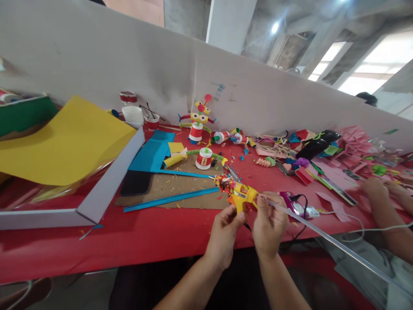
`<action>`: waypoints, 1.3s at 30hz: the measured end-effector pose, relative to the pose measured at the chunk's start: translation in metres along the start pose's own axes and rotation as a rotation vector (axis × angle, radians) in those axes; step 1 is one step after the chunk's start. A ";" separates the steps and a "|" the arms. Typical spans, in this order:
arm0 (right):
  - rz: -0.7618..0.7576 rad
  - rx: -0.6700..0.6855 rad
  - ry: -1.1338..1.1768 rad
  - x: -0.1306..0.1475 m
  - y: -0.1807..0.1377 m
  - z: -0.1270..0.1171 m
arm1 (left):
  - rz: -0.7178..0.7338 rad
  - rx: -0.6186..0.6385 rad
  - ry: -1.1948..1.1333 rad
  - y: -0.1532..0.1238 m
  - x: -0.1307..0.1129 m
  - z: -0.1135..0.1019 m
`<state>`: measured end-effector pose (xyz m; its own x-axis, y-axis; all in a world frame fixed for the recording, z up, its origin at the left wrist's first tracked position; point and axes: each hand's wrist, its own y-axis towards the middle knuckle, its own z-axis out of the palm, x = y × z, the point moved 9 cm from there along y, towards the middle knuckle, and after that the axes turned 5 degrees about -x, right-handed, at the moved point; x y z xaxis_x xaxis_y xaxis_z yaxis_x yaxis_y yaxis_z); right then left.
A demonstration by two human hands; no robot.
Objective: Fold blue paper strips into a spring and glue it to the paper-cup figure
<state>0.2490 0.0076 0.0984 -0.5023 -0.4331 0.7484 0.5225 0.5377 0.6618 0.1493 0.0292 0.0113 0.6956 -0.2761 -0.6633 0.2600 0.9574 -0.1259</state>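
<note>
My left hand [224, 230] is closed around the grip of a yellow glue gun [242, 194] at the table's front edge. The gun's nozzle points left at a small colourful paper ornament [225, 184]. My right hand [270, 224] pinches a long clear glue stick [325, 237] at the back of the gun. The stick runs down and to the right past the table edge.
On the red table [155, 237] lie a brown cardboard sheet [180, 185] with blue paper strips [171, 199], paper-cup figures [204, 158], a black phone [136, 182], and a grey box lid [106, 185] holding yellow paper. Another person's arms [387, 211] rest at the right among pink paper scraps.
</note>
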 end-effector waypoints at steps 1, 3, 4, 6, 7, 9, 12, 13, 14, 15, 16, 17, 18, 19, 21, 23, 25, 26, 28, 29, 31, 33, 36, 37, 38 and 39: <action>0.005 0.002 -0.004 -0.001 0.000 0.000 | -0.007 0.004 -0.006 0.000 0.001 0.001; 0.010 0.005 -0.025 -0.002 -0.001 0.000 | -0.018 0.008 -0.011 0.000 0.002 0.002; 0.010 0.005 -0.038 -0.002 0.000 -0.001 | -0.023 0.007 -0.011 0.000 0.003 0.002; 0.009 0.003 -0.060 -0.002 0.000 -0.001 | -0.031 -0.003 -0.011 0.000 0.005 0.001; 0.008 0.003 -0.069 -0.001 0.001 -0.002 | -0.033 -0.006 -0.014 0.000 0.006 0.001; 0.006 0.001 -0.085 -0.001 0.002 -0.002 | -0.039 -0.011 -0.023 0.000 0.007 0.000; 0.045 0.017 -0.062 -0.007 0.003 -0.002 | -0.056 -0.030 -0.040 0.001 0.008 -0.002; 0.076 0.038 -0.035 -0.010 0.002 0.000 | -0.064 -0.036 -0.048 0.001 0.008 -0.002; 0.115 0.088 -0.009 -0.015 0.001 0.004 | -0.071 -0.038 -0.059 0.002 0.009 -0.001; 0.161 0.174 0.003 -0.020 -0.002 0.012 | -0.075 -0.037 -0.072 0.002 0.009 0.000; 0.214 0.286 -0.002 -0.025 -0.006 0.021 | -0.079 -0.037 -0.083 0.002 0.010 0.001; 0.271 0.405 -0.019 -0.030 -0.012 0.031 | -0.083 -0.035 -0.086 0.002 0.010 0.003; 0.324 0.509 -0.041 -0.035 -0.019 0.038 | -0.085 -0.032 -0.080 0.002 0.011 0.004; 0.369 0.579 -0.065 -0.039 -0.024 0.042 | -0.088 -0.022 -0.059 0.001 0.011 0.005; 0.415 0.600 -0.101 -0.045 -0.026 0.042 | -0.097 0.032 0.045 0.000 0.010 0.006; 0.419 0.547 -0.110 -0.047 -0.022 0.038 | -0.093 0.109 0.261 -0.002 0.005 0.001; 0.429 0.508 -0.101 -0.052 -0.019 0.033 | 0.002 0.083 0.591 0.001 -0.014 -0.019; 0.432 0.498 -0.098 -0.055 -0.018 0.031 | 0.109 0.047 0.789 0.003 -0.031 -0.031; 0.424 0.527 -0.135 -0.061 -0.018 0.029 | 0.385 -0.075 1.180 0.005 -0.073 -0.052; 0.413 0.563 -0.172 -0.063 -0.021 0.030 | 0.514 -0.155 1.366 0.005 -0.092 -0.062; 0.388 0.671 -0.237 -0.068 -0.029 0.036 | 0.663 -0.285 1.656 0.006 -0.119 -0.078; 0.368 0.768 -0.262 -0.069 -0.040 0.043 | 0.684 -0.330 1.808 0.012 -0.130 -0.091; 0.367 0.839 -0.234 -0.068 -0.053 0.055 | 0.641 -0.355 1.908 0.018 -0.130 -0.100; 0.376 0.850 -0.226 -0.068 -0.057 0.058 | 0.625 -0.363 1.928 0.019 -0.129 -0.101; 0.387 0.862 -0.221 -0.069 -0.060 0.062 | 0.611 -0.371 1.943 0.019 -0.127 -0.101; 0.395 0.876 -0.222 -0.069 -0.063 0.065 | 0.600 -0.375 1.954 0.019 -0.125 -0.100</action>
<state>0.2057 0.0504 0.0022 -0.5658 -0.0094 0.8245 0.0307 0.9990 0.0325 -0.0002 0.0902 0.0181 -0.9066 0.1970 -0.3731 0.0287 0.9111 0.4113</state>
